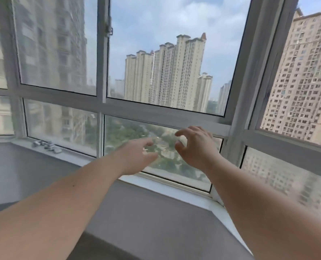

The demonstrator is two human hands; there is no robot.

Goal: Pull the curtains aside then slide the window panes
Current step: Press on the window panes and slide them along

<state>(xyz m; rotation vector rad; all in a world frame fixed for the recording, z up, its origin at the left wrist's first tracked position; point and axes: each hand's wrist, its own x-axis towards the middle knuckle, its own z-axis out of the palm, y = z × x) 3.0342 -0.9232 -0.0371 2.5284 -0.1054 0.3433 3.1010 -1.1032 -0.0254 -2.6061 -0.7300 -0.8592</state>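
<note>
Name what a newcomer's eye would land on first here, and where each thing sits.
Two bare arms reach in from below, the left hand and right hand open in front of the lower centre window pane. Beyond the glass, pale apartment towers fill the middle. Small grey objects lie on the sill at left.

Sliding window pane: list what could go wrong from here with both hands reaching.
1. Both hands, left and right, are open and grip nothing, so they may slip on the glass rather than push the sliding pane.
2. The latch may be locked; I cannot tell.
3. Small objects on the sill could be knocked.
</note>
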